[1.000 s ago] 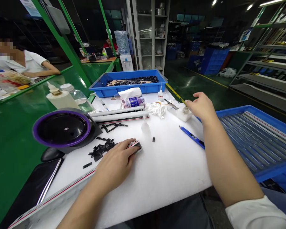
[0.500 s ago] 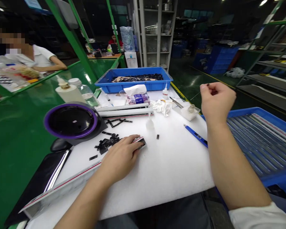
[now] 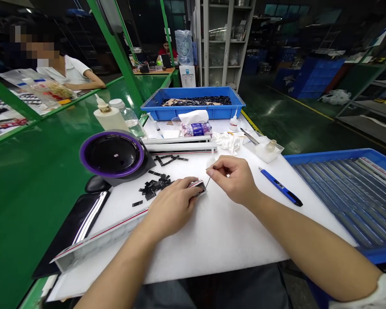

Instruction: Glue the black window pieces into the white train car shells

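Head view: see the long, silvery channel profile with a red stripe lying slantwise across the white worktop, open end just beside the right hand. Find the left hand closed over that end, fingers across the striped top and thumb apparently at the opening. Find the right hand in a pinch, with a thin dark pin between thumb and index fingertip, pointing down at the channel's end. Cannot tell from here whether touching or just short of it.

To work well, press the channel flat and steady with the left hand, and tuck the thumb clear of the pin's tip. Pinch lightly but firmly, low enough to limit wobble. Steer with small finger movements rather than the whole arm, and avoid scraping the striped edge.

Mind the heap of small flat black pieces just beyond the left hand; avoid brushing it with the knuckles. Likewise, swing the right forearm clear of the blue plastic utility knife, lying to the right on the worktop.
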Demonstrator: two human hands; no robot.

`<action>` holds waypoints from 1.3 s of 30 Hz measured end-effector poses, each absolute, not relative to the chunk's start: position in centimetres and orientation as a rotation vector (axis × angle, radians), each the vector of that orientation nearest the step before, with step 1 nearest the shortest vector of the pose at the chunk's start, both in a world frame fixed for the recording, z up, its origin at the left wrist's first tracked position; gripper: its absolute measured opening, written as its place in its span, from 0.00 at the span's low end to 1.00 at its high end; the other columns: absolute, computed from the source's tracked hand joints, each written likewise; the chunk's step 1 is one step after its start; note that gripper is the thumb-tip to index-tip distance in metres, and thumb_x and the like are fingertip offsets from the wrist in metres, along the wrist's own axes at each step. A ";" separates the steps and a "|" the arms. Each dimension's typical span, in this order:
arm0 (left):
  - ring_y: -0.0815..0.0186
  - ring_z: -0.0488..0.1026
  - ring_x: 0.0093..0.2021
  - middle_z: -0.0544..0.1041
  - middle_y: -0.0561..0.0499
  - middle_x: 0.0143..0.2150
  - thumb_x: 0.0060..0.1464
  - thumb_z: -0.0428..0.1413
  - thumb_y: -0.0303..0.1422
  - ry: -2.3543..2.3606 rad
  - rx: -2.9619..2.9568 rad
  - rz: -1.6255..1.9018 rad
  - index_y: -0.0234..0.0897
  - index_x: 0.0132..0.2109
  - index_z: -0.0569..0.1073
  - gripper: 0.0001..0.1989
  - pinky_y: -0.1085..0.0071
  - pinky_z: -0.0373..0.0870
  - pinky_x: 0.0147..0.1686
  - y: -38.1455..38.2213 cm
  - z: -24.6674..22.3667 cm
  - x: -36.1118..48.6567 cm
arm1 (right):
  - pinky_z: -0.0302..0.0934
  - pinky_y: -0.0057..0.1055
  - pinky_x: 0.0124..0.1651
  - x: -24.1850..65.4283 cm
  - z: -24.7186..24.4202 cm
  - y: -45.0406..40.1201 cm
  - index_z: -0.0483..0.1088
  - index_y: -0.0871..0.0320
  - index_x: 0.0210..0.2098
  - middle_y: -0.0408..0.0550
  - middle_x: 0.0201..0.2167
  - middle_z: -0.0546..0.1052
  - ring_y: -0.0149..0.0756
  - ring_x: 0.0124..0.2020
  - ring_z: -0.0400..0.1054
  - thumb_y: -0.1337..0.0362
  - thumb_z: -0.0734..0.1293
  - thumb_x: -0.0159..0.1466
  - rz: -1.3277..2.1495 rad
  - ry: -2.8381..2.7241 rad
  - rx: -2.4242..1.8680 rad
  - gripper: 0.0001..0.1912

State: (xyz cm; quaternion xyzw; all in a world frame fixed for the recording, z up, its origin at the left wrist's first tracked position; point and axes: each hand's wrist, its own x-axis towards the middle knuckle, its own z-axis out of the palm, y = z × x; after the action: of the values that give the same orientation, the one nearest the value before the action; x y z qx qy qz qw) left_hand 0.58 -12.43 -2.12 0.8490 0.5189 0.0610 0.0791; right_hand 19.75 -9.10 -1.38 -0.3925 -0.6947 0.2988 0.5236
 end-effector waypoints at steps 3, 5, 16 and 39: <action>0.54 0.70 0.57 0.69 0.53 0.63 0.63 0.44 0.33 1.565 2.543 0.170 0.50 0.54 0.74 0.19 0.54 0.72 0.52 -12.5 -2.0 0.6 | 0.54 0.30 0.27 19.6 -1.6 -9.0 0.68 0.57 0.22 0.39 0.18 0.66 0.29 0.22 0.57 0.65 0.69 0.58 0.757 -1.674 -0.948 0.10; 0.55 0.70 0.57 0.69 0.53 0.63 0.63 0.44 0.33 1.560 2.546 0.163 0.50 0.55 0.74 0.19 0.55 0.72 0.51 -12.5 -1.9 0.6 | 0.54 0.30 0.27 19.5 -1.9 -8.9 0.69 0.57 0.22 0.40 0.20 0.67 0.29 0.23 0.58 0.65 0.69 0.58 0.787 -1.694 -0.947 0.09; 0.54 0.69 0.58 0.68 0.53 0.64 0.63 0.44 0.33 1.584 2.533 0.128 0.50 0.54 0.75 0.19 0.55 0.72 0.53 -12.3 -1.8 0.8 | 0.55 0.29 0.28 20.7 -0.8 -8.4 0.68 0.58 0.24 0.40 0.21 0.68 0.29 0.24 0.60 0.63 0.69 0.59 0.804 -1.561 -0.837 0.10; 0.53 0.67 0.61 0.64 0.57 0.67 0.64 0.41 0.39 1.597 2.492 0.066 0.53 0.55 0.72 0.20 0.52 0.71 0.53 -11.7 -2.6 0.1 | 0.64 0.48 0.44 34.4 0.5 -1.9 0.77 0.56 0.34 0.51 0.30 0.76 0.48 0.36 0.71 0.52 0.65 0.61 -0.083 -1.263 -1.809 0.14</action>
State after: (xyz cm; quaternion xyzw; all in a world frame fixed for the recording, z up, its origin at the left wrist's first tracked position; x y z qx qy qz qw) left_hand 0.05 -11.66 -2.57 0.8383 0.5371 0.0223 0.0906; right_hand 34.43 -1.93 0.45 -0.7316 -0.5110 -0.0334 0.4501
